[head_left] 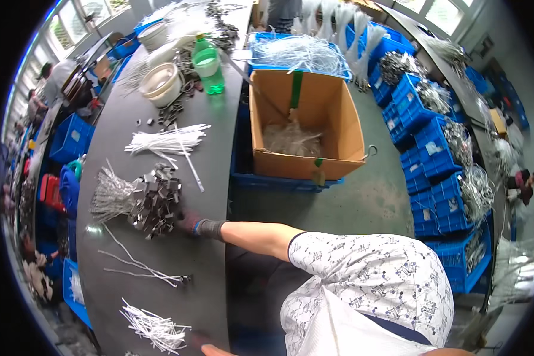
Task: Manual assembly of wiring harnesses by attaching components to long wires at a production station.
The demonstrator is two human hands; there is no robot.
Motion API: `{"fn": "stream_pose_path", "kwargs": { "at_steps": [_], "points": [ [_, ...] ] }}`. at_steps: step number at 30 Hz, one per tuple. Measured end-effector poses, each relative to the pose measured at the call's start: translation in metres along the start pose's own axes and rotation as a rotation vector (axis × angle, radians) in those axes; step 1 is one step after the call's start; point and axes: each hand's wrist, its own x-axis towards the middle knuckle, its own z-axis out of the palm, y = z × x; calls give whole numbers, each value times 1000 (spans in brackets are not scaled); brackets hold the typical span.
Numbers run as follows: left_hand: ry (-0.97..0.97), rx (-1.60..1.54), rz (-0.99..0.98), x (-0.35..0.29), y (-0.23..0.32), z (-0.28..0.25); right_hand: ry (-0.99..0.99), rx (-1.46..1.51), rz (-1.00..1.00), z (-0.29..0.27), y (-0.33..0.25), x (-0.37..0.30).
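Observation:
My right hand [190, 222], in a dark reddish glove with a grey cuff, touches the edge of a heap of small dark metal pieces [157, 199] on the grey table. Its fingers are mostly hidden against the heap. A bundle of thin silvery strands [111, 196] fans out from the heap's far side. Nearer the lower edge lie a few loose strands [139, 264] with dark ends. My left hand [210, 350] is blurred and cut off by the lower edge, beside a pile of thin white strips [154, 326]; its fingers cannot be made out.
More white strips [166, 142] lie further up the table [210, 160]. Beyond them stand a white tub [160, 86] and a green bottle [207, 65]. An open cardboard box [305, 118] holds clear material. Stacked blue crates [430, 154] line the right; people work at the left.

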Motion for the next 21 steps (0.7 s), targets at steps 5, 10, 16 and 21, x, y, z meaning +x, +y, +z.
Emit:
{"fn": "stream_pose_path", "kwargs": {
  "at_steps": [5,10,16,21],
  "points": [
    [-414,-783,-168,-27,-52,21,-304,-61,-369,103,22,44],
    [-718,-1362,-439,77,-35,24,-114,-637,-632,45,81,129],
    [-1053,-1405,-349,-36,-115,33,-266,155,-58,69,-62,-56],
    [-1150,-1788,-788,46,-47,32,-289,-423,-148,-40,-15,-20]
  ]
}}
